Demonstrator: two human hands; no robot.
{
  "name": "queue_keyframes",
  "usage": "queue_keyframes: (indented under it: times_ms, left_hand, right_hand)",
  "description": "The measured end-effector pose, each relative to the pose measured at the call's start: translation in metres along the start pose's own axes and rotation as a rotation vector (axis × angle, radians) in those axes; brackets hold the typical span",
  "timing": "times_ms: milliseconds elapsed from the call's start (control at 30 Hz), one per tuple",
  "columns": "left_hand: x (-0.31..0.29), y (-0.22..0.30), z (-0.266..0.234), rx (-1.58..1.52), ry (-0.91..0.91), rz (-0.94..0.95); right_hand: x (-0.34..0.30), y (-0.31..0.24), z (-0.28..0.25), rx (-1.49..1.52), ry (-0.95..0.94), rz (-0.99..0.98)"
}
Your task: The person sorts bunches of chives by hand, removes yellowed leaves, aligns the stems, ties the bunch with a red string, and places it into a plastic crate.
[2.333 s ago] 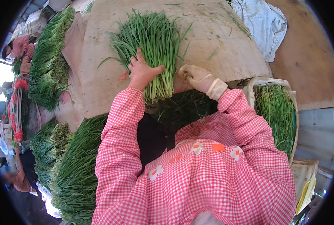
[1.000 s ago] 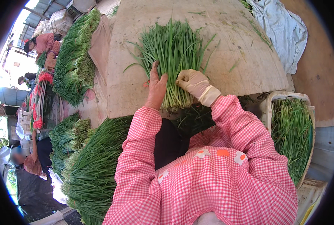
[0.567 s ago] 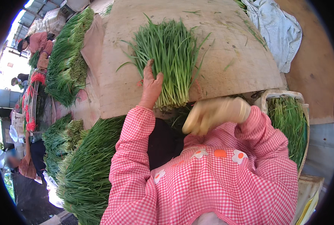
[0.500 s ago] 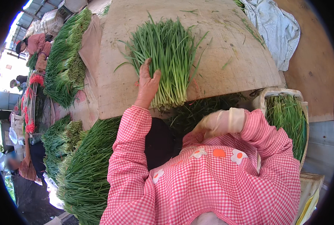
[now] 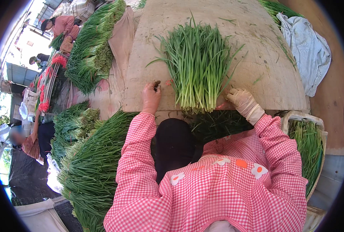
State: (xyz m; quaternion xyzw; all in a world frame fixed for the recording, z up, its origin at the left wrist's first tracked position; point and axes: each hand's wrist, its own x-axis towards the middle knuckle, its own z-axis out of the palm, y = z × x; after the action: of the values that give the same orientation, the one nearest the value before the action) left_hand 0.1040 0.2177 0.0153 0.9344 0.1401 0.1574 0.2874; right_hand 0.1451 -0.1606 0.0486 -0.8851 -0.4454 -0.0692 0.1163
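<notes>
A thick bundle of green chives [image 5: 197,67] lies on the wooden board [image 5: 141,73], its pale cut ends toward me. Left of it is my bare left hand [image 5: 152,96], with fingers curled and fingertips stained dark. Whether they pinch anything is hard to see. A bit of red tie [image 5: 169,82] shows between that hand and the stems. At the right of the cut ends, my right hand [image 5: 242,101], in a pale glove, has its fingers bent together at another red end of tie [image 5: 221,105]. The tie's middle is hidden by the bundle.
Large heaps of chives [image 5: 92,166] stand on my left, with more chives [image 5: 92,46] beyond. A crate of chives [image 5: 305,143] is at my right. A pale cloth [image 5: 307,50] hangs by the board's right edge. Other people [image 5: 63,27] work at far left.
My left hand has let go of the chives and moved beside them. My right hand has come up from near my body to the board's edge. The view has shifted.
</notes>
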Motion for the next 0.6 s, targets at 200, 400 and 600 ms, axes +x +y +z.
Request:
queue_keyframes:
  times_ms: [200,400,600]
  left_hand:
    - [-0.004,0.035,0.011,0.126,0.109,0.16]
    - [0.004,0.041,0.016,0.136,0.038,0.013]
    - [0.005,0.035,0.018,-0.297,-0.048,-0.087]
  right_hand:
    - [-0.006,0.009,0.001,0.422,0.086,0.054]
    - [-0.003,0.008,0.002,0.618,0.168,0.084]
    - [0.003,0.014,0.019,1.043,0.365,0.034]
